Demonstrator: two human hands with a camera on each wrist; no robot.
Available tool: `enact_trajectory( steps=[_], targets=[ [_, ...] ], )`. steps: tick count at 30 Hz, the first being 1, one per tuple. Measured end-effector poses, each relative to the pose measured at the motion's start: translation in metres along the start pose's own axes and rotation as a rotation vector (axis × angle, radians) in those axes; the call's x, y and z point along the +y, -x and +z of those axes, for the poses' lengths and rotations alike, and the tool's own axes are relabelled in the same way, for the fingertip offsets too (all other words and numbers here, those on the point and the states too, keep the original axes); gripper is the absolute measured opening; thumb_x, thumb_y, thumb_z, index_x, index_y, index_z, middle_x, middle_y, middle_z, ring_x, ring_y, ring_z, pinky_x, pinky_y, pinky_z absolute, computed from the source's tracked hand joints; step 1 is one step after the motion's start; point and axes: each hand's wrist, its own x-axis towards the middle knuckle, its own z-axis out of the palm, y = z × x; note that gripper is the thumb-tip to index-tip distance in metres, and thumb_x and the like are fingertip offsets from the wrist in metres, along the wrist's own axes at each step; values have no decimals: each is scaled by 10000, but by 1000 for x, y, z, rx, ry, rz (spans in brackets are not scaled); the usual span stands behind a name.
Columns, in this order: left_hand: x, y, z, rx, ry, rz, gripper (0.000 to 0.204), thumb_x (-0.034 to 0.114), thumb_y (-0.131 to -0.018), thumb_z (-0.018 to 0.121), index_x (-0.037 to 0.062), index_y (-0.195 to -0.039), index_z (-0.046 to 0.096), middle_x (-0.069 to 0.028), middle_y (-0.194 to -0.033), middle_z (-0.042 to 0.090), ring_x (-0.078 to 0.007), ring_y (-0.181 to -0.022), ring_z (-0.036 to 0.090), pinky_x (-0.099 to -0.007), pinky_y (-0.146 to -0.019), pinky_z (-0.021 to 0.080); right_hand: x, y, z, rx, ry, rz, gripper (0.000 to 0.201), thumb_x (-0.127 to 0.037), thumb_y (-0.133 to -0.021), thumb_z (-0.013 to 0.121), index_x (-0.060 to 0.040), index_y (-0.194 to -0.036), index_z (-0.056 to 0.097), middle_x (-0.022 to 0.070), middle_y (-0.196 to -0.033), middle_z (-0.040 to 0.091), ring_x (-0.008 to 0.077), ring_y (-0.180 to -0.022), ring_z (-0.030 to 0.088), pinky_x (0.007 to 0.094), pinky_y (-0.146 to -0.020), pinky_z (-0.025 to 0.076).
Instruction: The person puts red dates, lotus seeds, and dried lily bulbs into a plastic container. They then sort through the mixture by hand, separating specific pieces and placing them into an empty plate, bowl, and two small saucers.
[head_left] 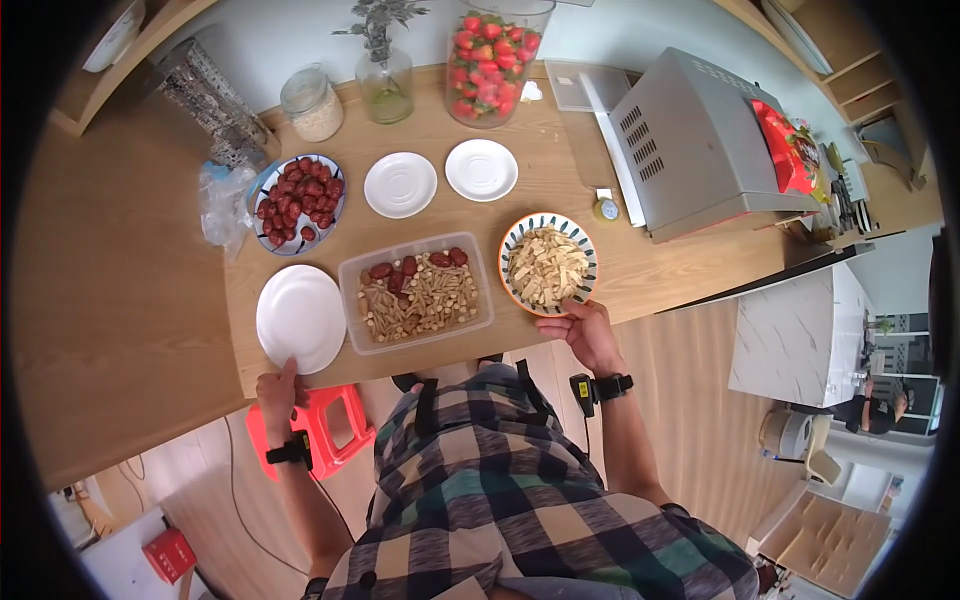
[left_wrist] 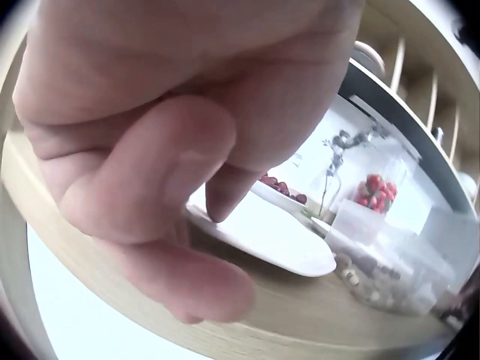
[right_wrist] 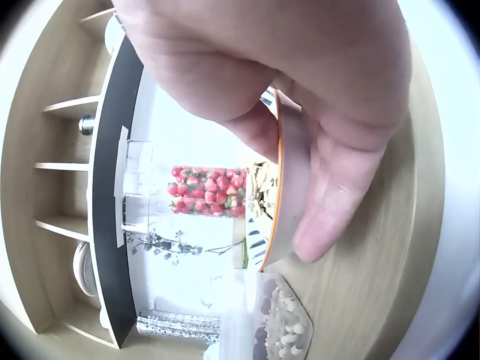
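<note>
My left hand [head_left: 275, 395] is at the table's front edge, with the thumb on the rim of a white plate [head_left: 300, 318] and the other fingers curled below it. Nothing lies on that plate. With my right hand [head_left: 590, 335] I grip the near rim of a patterned bowl [right_wrist: 296, 180], thumb over the inside and fingers along the outer wall. Pale dried slices [head_left: 547, 265] fill the bowl. Between my hands stands a clear plastic container [head_left: 345, 290] holding dried red dates, pale short sticks and small round pieces.
Behind are a plate of red dates [head_left: 300, 200], two small white saucers [head_left: 400, 185], a lidded jar [head_left: 312, 105], a vase [head_left: 385, 90] and a tall container of strawberries [head_left: 490, 70]. A grey oven-like appliance [head_left: 690, 150] stands right; a red stool [head_left: 320, 430] is below.
</note>
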Motion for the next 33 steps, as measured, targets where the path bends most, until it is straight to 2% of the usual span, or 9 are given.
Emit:
enact_trajectory(
  steps=[3, 5, 6, 8, 12, 17, 24, 29, 33],
  targets=[
    [8, 21, 4, 7, -191, 113, 474, 379, -983, 641, -74, -848, 680, -141, -685, 696, -173, -444, 609, -283, -347, 407, -1, 1, 2, -5, -7, -51, 267, -42, -979, 522, 193, -1106, 518, 302, -1018, 690, 397, -848, 747, 442, -762, 655],
    [25, 40, 24, -238, 164, 304, 439, 352, -1017, 596, -78, -1034, 680, -132, -708, 700, -164, -491, 639, -268, -378, 424, 3, -3, -5, 12, 1, -51, 263, -28, -970, 523, 195, -1111, 527, 298, -1004, 695, 394, -834, 749, 442, -755, 657],
    [41, 55, 35, -225, 171, 302, 439, 352, -1017, 596, -78, -1034, 680, -132, -708, 700, -164, -491, 639, -268, -378, 424, 4, -7, -7, 36, 4, -57, 261, -13, -961, 524, 196, -1117, 535, 295, -989, 701, 391, -820, 750, 442, -747, 659],
    [72, 80, 54, -360, 227, 245, 441, 326, -1046, 552, -71, -1226, 617, -125, -740, 703, -150, -522, 652, -248, -399, 430, -5, -3, -1, 6, 2, -75, 247, -4, -954, 525, 190, -1103, 551, 290, -970, 707, 387, -806, 751, 442, -737, 660],
    [71, 69, 76, -460, 193, 282, 414, 313, -1060, 526, -59, -1233, 583, -127, -755, 699, -141, -511, 644, -243, -393, 427, -41, 7, 20, -72, 12, -157, 219, 3, -945, 535, 172, -1075, 585, 280, -928, 718, 366, -763, 755, 433, -699, 661],
    [61, 57, 84, -484, 192, 276, 309, 254, -1072, 495, -28, -989, 590, -138, -727, 689, -135, -512, 643, -239, -391, 426, -73, 14, 61, -167, 155, -187, 189, 9, -951, 541, 159, -1057, 586, 257, -894, 711, 346, -700, 746, 413, -635, 649],
    [61, 59, 85, -484, 201, 308, 310, 229, -1069, 486, -28, -933, 592, -135, -710, 685, -142, -514, 643, -242, -403, 434, -43, -2, 111, -311, 269, -96, 237, -15, -987, 521, 136, -1158, 582, 253, -946, 711, 330, -721, 744, 390, -642, 646],
    [57, 60, 86, -488, 197, 327, 308, 228, -1072, 482, -30, -944, 590, -132, -721, 690, -143, -524, 651, -246, -410, 442, -26, -13, 120, -368, 365, -86, 259, -23, -1013, 489, 116, -1219, 561, 229, -965, 717, 302, -729, 748, 373, -645, 646],
    [56, 57, 87, -485, 202, 336, 310, 230, -1076, 479, -28, -946, 590, -126, -724, 693, -142, -529, 655, -246, -412, 446, -14, -24, 123, -378, 552, -207, 287, -18, -1026, 476, 97, -1282, 538, 185, -951, 724, 256, -738, 750, 351, -656, 641]
  ],
)
